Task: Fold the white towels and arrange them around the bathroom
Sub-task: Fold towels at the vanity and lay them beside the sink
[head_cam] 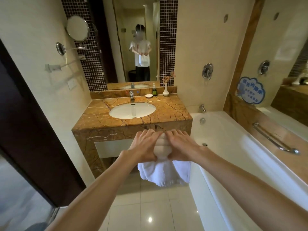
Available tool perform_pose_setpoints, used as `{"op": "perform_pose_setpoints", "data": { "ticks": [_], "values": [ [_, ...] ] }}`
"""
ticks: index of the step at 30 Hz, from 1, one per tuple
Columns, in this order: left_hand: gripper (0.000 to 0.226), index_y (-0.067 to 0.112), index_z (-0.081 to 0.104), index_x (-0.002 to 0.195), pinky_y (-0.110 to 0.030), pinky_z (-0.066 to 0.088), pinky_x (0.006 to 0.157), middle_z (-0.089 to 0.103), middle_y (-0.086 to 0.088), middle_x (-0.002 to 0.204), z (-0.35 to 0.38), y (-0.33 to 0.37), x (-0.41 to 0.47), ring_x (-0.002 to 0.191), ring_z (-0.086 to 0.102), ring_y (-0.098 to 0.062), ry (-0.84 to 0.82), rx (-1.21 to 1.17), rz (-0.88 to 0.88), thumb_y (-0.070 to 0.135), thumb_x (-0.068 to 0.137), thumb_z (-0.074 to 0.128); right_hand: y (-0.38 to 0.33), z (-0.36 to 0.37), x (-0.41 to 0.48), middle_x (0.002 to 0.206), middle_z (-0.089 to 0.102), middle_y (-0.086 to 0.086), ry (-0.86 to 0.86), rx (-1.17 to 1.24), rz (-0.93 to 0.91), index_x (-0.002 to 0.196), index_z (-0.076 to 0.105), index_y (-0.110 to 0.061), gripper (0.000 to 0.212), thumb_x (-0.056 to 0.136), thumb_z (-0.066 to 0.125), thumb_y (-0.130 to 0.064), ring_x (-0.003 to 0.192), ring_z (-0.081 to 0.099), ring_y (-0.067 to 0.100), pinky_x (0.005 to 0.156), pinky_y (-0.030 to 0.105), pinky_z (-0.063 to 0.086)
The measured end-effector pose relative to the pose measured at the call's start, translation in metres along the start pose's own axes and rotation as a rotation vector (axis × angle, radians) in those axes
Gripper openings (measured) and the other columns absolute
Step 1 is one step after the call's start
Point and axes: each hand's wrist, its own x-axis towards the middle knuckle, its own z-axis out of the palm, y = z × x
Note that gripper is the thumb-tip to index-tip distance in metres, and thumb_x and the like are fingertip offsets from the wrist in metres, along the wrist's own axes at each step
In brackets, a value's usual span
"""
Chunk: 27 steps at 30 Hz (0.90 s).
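At centre frame, before the marble vanity (pixel 116 124), my left hand (pixel 144 145) and right hand (pixel 180 145) grip a white towel (pixel 164 172), fingers curled over its bunched top.

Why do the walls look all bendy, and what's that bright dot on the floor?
Head view: the wide-angle lens bends the dark door frame and the bathtub rim; the dot is glare from a light on the glossy floor; the towel looks sharp.

left hand (pixel 144 145) + right hand (pixel 180 145) grip white towel (pixel 164 172) | before marble vanity (pixel 166 112) | bathtub (pixel 233 147) right
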Motion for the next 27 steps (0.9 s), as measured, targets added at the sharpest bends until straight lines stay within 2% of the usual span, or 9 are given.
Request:
{"op": "perform_pose_setpoints", "data": {
  "ticks": [7,13,21,27],
  "values": [
    [0.095,0.029,0.022,0.143,-0.038,0.026,0.101,0.037,0.001,0.130,0.009,-0.031,0.059,0.120,0.034,-0.021,0.015,0.017,-0.032,0.049,0.063,0.071,0.035,0.006,0.064,0.128,0.043,0.008,0.048,0.027,-0.031,0.131,0.033,-0.013,0.080,0.071,0.073,-0.046,0.119,0.043,0.028,0.100,0.039,0.035],
    [0.097,0.028,0.022,0.142,-0.040,0.029,0.100,0.036,-0.001,0.132,0.019,-0.068,0.099,0.121,0.035,-0.024,-0.005,0.036,-0.053,0.047,0.062,0.072,0.050,0.016,0.122,0.130,0.042,0.009,0.019,0.041,-0.052,0.131,0.032,-0.012,0.080,0.070,0.073,-0.046,0.122,0.041,0.029,0.102,0.042,0.035],
    [0.100,0.029,0.017,0.144,-0.042,0.028,0.105,0.036,-0.001,0.140,0.036,-0.128,0.162,0.127,0.034,-0.024,0.004,0.045,-0.026,0.054,0.064,0.070,0.065,0.020,0.197,0.130,0.043,0.010,0.012,0.031,-0.044,0.133,0.030,-0.010,0.084,0.072,0.071,-0.050,0.122,0.041,0.029,0.105,0.042,0.034],
    [0.100,0.024,0.019,0.143,-0.040,0.031,0.103,0.038,-0.002,0.135,0.043,-0.159,0.205,0.120,0.036,-0.024,0.028,0.035,0.006,0.056,0.063,0.070,0.077,0.016,0.243,0.131,0.043,0.010,-0.001,-0.010,-0.016,0.132,0.033,-0.010,0.079,0.074,0.071,-0.048,0.124,0.041,0.028,0.105,0.040,0.032]
  ]
}}
